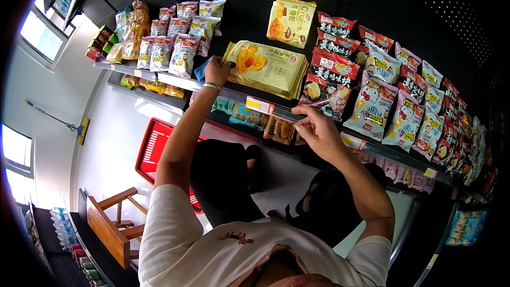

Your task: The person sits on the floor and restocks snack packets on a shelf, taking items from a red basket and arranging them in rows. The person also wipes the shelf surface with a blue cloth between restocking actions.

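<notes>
My left hand is closed at the left end of a stack of yellow croissant packs lying flat on the upper shelf. A bit of blue cloth sticks out from under this hand, and its fingertips meet the corner of the packs. My right hand is at the front edge of the shelf, fingers bent and apart, with nothing visible in it. Its index finger touches the clear shelf lip near a price label. Behind the stack, another yellow pack leans against the back panel.
Small pink-and-white snack bags stand to the left. Red snack bags and large white-and-pink bags fill the right. A red basket sits on the floor beside my legs, near a wooden stool. A mop is farther left.
</notes>
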Demonstrator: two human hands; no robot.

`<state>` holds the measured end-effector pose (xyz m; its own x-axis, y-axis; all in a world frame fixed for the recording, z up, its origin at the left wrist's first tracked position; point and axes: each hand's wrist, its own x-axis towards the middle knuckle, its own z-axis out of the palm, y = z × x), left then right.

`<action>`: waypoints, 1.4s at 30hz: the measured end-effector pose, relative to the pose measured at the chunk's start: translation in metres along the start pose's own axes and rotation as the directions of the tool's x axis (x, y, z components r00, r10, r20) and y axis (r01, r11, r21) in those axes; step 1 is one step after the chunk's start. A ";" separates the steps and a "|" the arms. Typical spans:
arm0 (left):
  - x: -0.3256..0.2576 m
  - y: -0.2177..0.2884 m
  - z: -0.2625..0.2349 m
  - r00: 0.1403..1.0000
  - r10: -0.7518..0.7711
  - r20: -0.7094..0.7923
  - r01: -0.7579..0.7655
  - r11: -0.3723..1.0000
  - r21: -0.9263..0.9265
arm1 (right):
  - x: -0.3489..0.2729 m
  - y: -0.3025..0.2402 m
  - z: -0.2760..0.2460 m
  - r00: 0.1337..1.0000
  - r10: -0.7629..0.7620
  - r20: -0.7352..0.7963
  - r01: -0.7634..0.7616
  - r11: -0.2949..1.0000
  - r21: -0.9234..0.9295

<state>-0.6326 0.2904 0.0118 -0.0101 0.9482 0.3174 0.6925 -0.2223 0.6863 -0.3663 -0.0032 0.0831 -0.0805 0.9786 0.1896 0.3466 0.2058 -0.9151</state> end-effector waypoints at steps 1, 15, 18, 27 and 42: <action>-0.002 -0.002 -0.002 1.000 0.000 0.003 0.000 1.000 -0.010 | 0.000 0.001 0.001 1.000 -0.021 -0.013 0.021 1.000 0.003; -0.015 -0.012 -0.002 0.999 0.024 0.021 -0.021 0.990 -0.141 | 0.003 0.004 0.005 1.000 -0.022 -0.019 0.022 0.999 -0.025; -0.020 -0.011 0.003 0.996 0.078 0.032 -0.069 0.969 -0.236 | 0.003 0.003 0.006 1.000 -0.031 0.001 0.031 0.999 -0.038; -0.025 0.010 -0.010 0.954 0.259 0.149 -0.239 0.961 -0.137 | 0.004 0.006 0.008 0.999 -0.039 -0.010 0.039 0.998 -0.050; -0.025 0.090 0.022 0.737 0.633 0.237 -0.666 0.739 0.101 | 0.008 0.005 0.014 1.000 -0.004 0.025 0.006 0.997 -0.073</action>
<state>-0.5545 0.2520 0.0511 0.6018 0.6121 0.5130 0.5909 -0.7734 0.2295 -0.3784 0.0055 0.0752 -0.1052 0.9772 0.1846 0.4136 0.2118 -0.8855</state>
